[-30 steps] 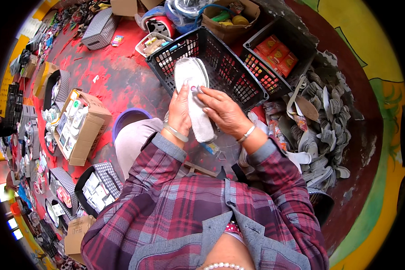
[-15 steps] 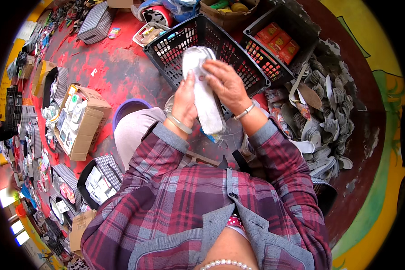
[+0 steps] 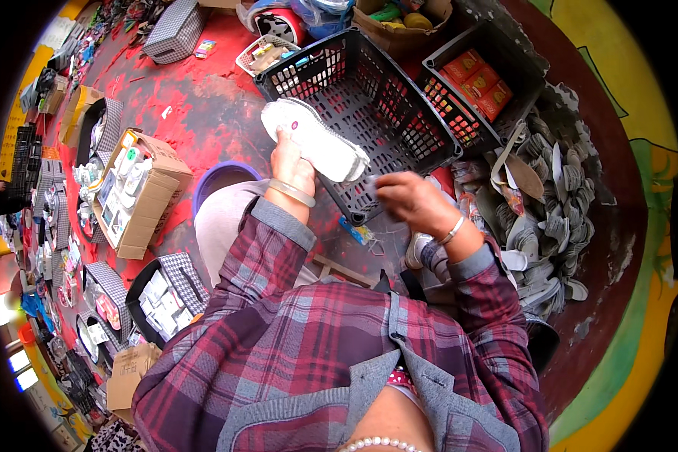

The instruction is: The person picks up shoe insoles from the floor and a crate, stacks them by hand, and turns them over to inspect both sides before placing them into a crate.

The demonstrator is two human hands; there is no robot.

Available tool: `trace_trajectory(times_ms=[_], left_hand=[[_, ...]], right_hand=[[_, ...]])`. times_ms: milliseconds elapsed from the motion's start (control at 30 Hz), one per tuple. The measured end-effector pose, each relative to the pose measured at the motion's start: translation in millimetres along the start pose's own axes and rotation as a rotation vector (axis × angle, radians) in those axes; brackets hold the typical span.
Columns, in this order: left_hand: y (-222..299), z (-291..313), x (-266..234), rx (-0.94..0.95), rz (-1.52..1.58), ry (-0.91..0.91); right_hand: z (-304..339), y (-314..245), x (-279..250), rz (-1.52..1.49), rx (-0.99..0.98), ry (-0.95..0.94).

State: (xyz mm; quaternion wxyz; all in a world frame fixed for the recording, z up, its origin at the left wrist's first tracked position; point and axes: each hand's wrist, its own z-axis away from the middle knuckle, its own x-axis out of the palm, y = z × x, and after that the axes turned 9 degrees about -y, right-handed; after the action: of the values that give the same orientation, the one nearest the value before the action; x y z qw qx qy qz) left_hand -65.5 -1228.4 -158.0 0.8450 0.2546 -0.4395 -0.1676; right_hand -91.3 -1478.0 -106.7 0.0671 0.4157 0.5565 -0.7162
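- Insoles (image 3: 318, 143), white and stacked, lie slantwise in my left hand (image 3: 294, 167) in the head view, a small reddish dot near their upper end.
- My left thumb presses on their face, so that grip is clamped on the stack.
- From above, they overlap the near left side of a black crate (image 3: 346, 102).
- My right hand (image 3: 418, 203), blurred, is just beside the stack's lower end; I cannot tell whether its fingers close on anything.
- Right of that crate, a second crate (image 3: 514, 49) holds red boxes (image 3: 477, 83).
- Grey insoles (image 3: 546, 226) heap up at my right; a purple basin (image 3: 226, 177) stands at my left.
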Motion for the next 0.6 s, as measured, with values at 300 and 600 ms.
trace_trajectory(times_ms=[300, 600], left_hand=[[-17, -7, 0, -0.004, 0.052, 0.018], [-3, -4, -6, -0.004, 0.035, 0.036]], right_hand=[[-43, -13, -15, -0.132, -0.061, 0.577], [-21, -26, 41, 0.371, -0.034, 0.386]])
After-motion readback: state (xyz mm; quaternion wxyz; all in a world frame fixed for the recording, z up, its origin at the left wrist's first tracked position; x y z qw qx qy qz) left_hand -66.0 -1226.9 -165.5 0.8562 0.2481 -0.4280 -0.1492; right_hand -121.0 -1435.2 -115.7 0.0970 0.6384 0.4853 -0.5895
